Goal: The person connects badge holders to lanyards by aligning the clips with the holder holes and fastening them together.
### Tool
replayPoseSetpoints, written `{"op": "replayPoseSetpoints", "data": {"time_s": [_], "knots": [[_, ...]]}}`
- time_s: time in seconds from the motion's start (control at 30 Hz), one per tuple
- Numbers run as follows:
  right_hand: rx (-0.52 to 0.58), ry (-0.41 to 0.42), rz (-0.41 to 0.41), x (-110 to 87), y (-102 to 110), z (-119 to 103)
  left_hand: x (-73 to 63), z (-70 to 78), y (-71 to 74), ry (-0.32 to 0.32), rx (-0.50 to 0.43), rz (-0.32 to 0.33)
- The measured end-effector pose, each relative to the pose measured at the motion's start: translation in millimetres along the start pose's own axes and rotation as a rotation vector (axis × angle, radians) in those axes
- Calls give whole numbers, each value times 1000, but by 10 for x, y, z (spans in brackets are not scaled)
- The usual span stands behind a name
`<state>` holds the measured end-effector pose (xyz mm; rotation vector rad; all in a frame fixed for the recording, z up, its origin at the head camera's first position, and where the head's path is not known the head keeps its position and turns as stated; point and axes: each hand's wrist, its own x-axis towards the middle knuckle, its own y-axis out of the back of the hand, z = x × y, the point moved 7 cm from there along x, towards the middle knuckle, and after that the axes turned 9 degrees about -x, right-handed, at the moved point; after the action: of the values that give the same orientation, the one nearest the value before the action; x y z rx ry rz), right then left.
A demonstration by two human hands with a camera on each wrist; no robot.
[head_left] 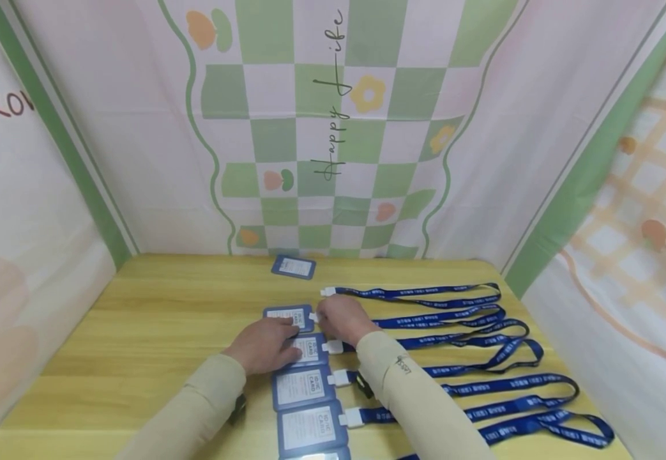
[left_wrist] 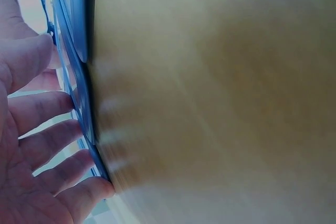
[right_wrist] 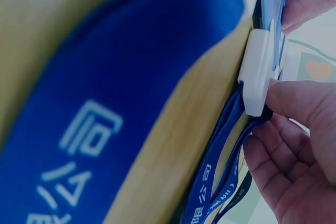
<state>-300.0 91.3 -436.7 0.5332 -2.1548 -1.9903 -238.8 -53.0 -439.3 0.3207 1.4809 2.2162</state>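
Blue-framed ID card holders lie in a column on the table; the upper card holder point(head_left: 275, 312) and a lower card holder point(head_left: 308, 388) show in the head view. My left hand point(head_left: 265, 345) rests on the upper two holders. In the left wrist view its fingers point(left_wrist: 44, 139) touch the holders' edges. My right hand point(head_left: 344, 317) pinches at the white clip point(head_left: 313, 317) of a blue lanyard, beside the top holder of the column. Seen from the right wrist, a white clip point(right_wrist: 255, 72) stands by the thumb, and the fingers curl behind the lanyard straps point(right_wrist: 231, 169).
A loose card holder point(head_left: 294, 267) lies near the table's back edge. One lanyard point(head_left: 424, 294) stretches along the back with its clip free of any holder. Several more lanyards point(head_left: 516, 383) run to the right. Patterned cloth point(head_left: 333, 128) hangs behind the wooden table point(head_left: 137, 345).
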Motion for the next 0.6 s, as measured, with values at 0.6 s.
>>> {"op": "replayPoseSetpoints", "data": {"time_s": [0.6], "knots": [[-47, 71, 2, 31, 13, -7, 2, -32, -30, 11, 2, 2]]}}
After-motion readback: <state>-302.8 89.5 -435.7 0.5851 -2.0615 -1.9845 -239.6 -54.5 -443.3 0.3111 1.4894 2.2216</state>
